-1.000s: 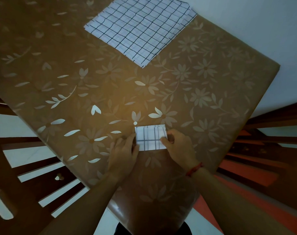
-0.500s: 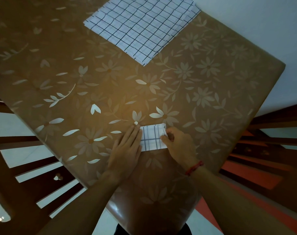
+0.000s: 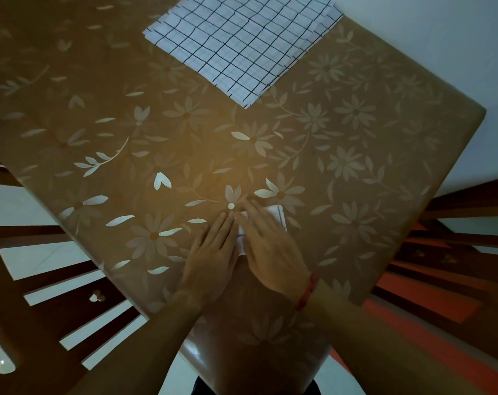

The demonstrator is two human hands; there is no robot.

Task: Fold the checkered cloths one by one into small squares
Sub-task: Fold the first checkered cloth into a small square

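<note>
Near the floral table's [image 3: 356, 166] front edge, the left hand [image 3: 210, 258] lay flat, fingers straight and close together, against the folded cloth [image 3: 279, 218]. The right hand [image 3: 270, 252] pressed straight, slightly spread fingers onto it, covering most. The checkered stack [image 3: 242, 44] sat well behind.

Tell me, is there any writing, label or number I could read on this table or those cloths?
None. The stack of checkered cloths and the small folded cloth under the right hand show only black grid lines; the brown table cover shows only flowers and leaves. The red wristband carries no lettering that can be made out.
</note>
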